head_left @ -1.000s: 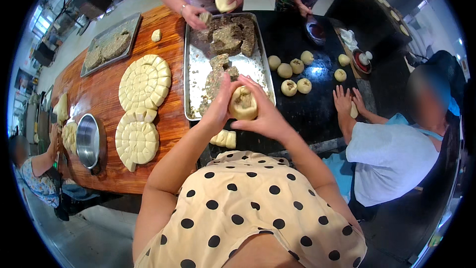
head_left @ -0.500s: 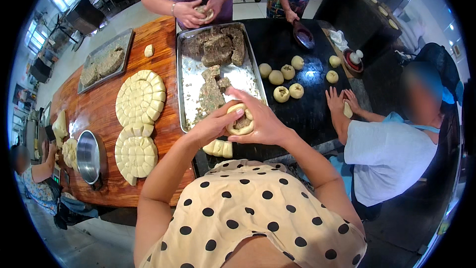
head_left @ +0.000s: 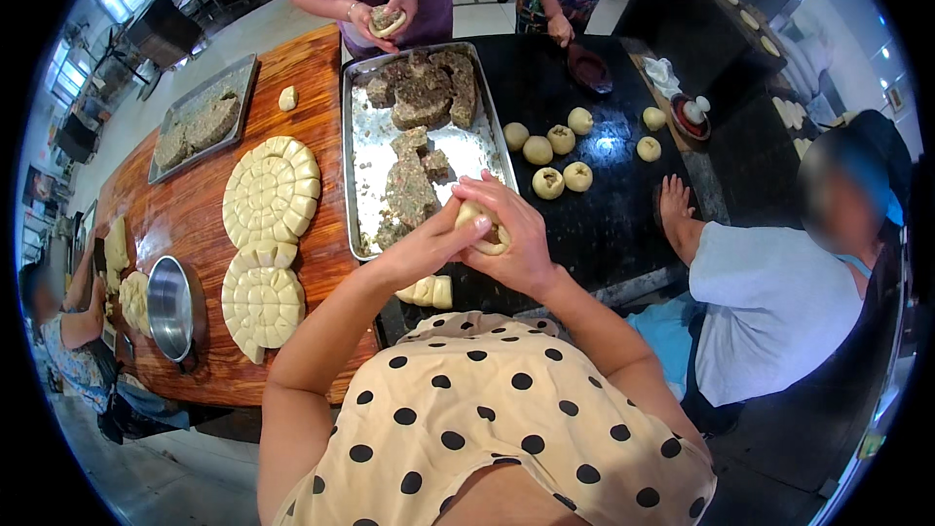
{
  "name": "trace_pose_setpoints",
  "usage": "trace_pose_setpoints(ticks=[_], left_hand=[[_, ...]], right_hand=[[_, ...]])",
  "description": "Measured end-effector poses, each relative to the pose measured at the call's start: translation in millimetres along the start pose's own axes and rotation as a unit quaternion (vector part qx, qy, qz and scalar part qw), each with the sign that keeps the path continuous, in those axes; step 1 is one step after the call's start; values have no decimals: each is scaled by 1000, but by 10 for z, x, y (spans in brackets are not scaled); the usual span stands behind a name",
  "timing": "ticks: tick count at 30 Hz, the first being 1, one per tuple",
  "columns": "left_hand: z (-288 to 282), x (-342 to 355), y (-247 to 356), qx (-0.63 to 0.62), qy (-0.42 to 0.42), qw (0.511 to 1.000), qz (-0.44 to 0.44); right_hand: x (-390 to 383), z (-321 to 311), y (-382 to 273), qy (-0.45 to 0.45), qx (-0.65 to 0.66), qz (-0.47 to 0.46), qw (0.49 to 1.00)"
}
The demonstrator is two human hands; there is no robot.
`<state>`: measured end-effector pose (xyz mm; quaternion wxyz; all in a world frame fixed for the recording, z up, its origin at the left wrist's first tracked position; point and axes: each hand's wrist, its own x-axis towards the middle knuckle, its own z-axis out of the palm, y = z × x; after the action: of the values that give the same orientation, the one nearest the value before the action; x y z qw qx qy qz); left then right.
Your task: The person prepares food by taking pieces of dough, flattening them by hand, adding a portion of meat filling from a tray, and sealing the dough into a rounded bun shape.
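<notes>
Between my two hands is a round of dough with brown filling, the filled bun (head_left: 484,230), held over the near right corner of a metal tray. My left hand (head_left: 433,245) grips its left side, with the thumb on the rim of the dough. Around the far and right side curls my right hand (head_left: 516,237), covering much of the bun. The tray (head_left: 367,166) holds lumps of brown filling (head_left: 421,93), a large mass at its far end and smaller pieces nearer. Just below my left hand lie several cut dough pieces (head_left: 427,291).
Several round buns (head_left: 548,182) sit on the black tabletop to the right. Scored dough rounds (head_left: 273,190), a steel bowl (head_left: 172,307) and another tray of filling (head_left: 200,131) are on the wooden table. Co-workers stand opposite, at right and far left; one holds a dark paddle (head_left: 589,70).
My right hand has closed further over the bun, so less filling shows. The co-worker opposite now holds their filled dough tipped to view. At right, the co-worker's one hand has left the tabletop.
</notes>
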<state>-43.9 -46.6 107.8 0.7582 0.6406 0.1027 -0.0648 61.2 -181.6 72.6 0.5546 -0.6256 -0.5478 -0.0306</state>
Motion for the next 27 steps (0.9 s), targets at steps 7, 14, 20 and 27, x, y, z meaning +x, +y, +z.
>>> trace_pose_setpoints(ticks=[7,14,20,27], left_hand=[[63,180,-515,-31,170,973,152],[128,107,-303,69,208,963,157],[155,-37,-147,-236,60,961,133],[137,-80,3,-369,12,917,155]], right_hand=[[45,306,2,136,104,56,984],[176,264,-50,77,146,159,973],[211,45,-186,35,15,-2,999],[240,116,-219,123,33,-12,992]])
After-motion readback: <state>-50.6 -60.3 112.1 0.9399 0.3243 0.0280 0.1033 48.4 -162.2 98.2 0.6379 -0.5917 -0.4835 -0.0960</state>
